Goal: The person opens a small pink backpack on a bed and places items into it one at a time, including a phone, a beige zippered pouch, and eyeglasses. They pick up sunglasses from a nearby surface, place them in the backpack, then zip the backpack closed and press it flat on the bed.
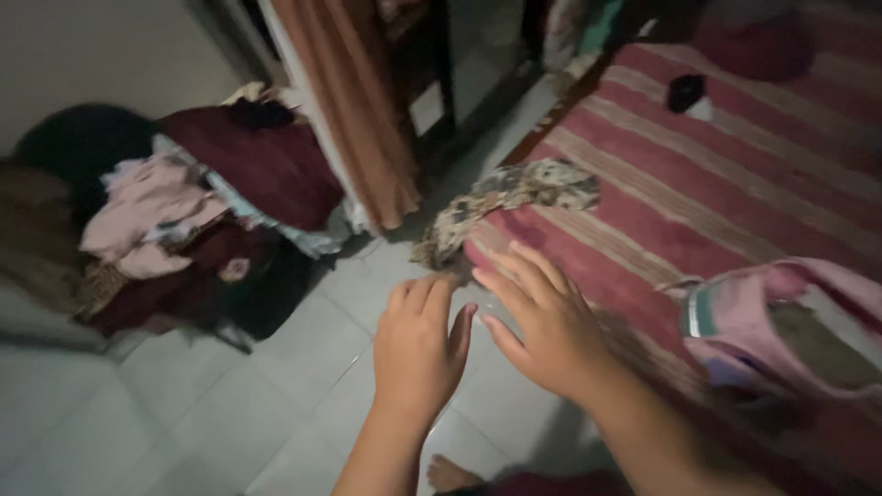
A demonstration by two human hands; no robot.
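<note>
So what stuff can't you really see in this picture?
- Left hand and right hand: head view, blurred, so touching the patterned cloth is unclear.
- Pink garment: cut off by the right edge.
- Clothes pile: too dark and blurred to tell pieces apart.

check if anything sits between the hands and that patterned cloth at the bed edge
Nothing visible does. The left hand and right hand reach open toward the patterned cloth draped over the striped bed cover, with only floor tiles beneath.
</note>
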